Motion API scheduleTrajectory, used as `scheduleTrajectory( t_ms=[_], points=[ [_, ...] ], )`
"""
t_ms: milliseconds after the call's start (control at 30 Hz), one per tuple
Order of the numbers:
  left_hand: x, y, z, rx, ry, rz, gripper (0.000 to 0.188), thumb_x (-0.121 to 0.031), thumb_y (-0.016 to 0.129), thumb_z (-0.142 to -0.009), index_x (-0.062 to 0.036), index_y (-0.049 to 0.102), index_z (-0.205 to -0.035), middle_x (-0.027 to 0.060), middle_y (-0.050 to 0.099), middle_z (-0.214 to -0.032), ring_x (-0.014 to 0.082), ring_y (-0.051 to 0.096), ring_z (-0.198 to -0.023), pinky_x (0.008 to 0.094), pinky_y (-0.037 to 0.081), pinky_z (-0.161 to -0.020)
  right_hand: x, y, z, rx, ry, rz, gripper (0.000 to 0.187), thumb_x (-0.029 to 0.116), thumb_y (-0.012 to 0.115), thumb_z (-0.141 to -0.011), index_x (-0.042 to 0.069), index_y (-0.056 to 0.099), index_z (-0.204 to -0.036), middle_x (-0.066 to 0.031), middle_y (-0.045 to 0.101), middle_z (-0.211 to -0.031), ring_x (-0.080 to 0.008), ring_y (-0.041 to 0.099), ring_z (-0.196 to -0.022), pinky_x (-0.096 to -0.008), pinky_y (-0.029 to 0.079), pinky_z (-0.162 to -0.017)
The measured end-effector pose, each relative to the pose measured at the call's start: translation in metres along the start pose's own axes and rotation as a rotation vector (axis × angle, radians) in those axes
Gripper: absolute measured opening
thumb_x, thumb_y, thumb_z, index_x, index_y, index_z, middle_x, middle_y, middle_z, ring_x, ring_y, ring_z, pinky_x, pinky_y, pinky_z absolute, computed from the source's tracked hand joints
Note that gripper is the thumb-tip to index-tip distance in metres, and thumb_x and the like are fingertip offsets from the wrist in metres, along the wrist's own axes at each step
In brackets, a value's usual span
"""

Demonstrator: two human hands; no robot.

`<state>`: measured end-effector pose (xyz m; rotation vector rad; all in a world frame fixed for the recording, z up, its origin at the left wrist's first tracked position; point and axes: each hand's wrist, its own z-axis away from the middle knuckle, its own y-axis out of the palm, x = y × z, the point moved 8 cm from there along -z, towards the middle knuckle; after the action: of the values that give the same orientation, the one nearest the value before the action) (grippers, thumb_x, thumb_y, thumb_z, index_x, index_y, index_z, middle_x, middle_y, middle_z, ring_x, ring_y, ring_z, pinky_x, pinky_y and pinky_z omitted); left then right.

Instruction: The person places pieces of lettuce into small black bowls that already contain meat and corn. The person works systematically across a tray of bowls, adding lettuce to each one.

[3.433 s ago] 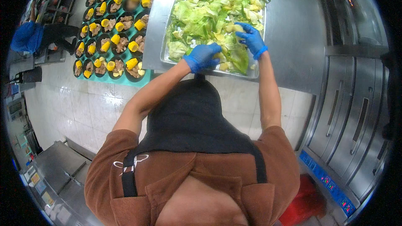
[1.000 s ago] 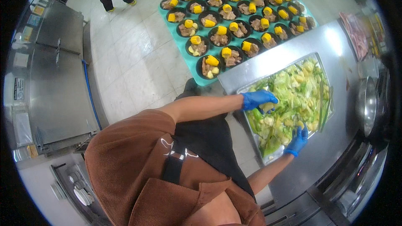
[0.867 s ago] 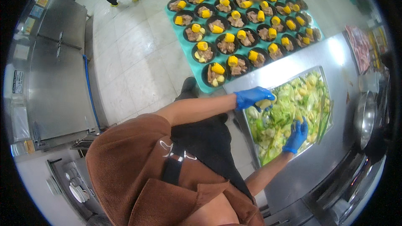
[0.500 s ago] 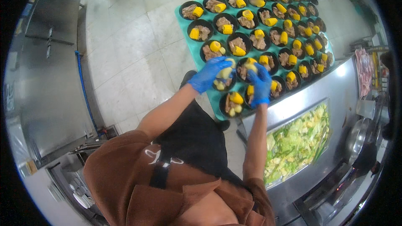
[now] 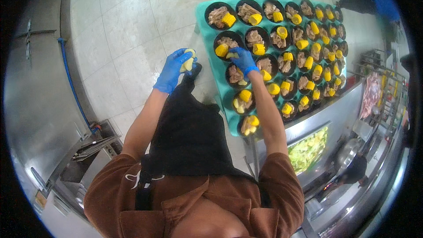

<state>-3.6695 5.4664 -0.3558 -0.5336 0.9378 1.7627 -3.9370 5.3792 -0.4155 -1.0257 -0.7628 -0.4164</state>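
Note:
My left hand, in a blue glove, is closed around several pale yellow potato pieces, held off the table's left edge above the floor. Over the left column of bowls, my gloved right hand pinches a potato piece at its fingertips. Just below those fingers is a black bowl with meat in it. Most bowls hold brown meat slices and a yellow corn piece. In the nearest bowls, potato pieces also lie beside the corn.
A turquoise table carries rows of the bowls. To its right, a steel counter holds a tray of chopped green vegetables. Steel cabinet doors stand at the left. Another person's blue sleeve shows at the far right.
My left hand has drawn left, away from the bowls, keeping its potato pieces. My right hand has shifted left to the left column of bowls. The whole view has moved too.

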Motion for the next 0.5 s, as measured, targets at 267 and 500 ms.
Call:
scheduleTrajectory(
  t_ms=[267,500],
  points=[
    [0.002,0.011,-0.019,0.079,-0.054,0.056,0.029,-0.027,0.062,-0.097,-0.0041,0.064,-0.114,0.006,0.07,-0.094,0.0131,0.067,-0.08,0.0246,0.051,-0.062,0.003,0.002,-0.017,0.024,-0.13,0.241,0.037,-0.001,0.068,-0.078,0.007,0.064,-0.114,-0.0194,0.062,-0.121,-0.04,0.059,-0.114,-0.044,0.05,-0.097],
    [-0.011,0.009,-0.029,0.078,-0.047,0.03,0.027,-0.027,0.063,-0.097,-0.0043,0.065,-0.112,0.0053,0.069,-0.092,0.0125,0.066,-0.079,0.0245,0.05,-0.061,-0.004,-0.005,-0.019,-0.023,-0.163,0.214,0.039,-0.003,0.068,-0.078,0.008,0.065,-0.115,-0.0149,0.064,-0.11,-0.034,0.065,-0.098,-0.039,0.054,-0.084]
  ],
)
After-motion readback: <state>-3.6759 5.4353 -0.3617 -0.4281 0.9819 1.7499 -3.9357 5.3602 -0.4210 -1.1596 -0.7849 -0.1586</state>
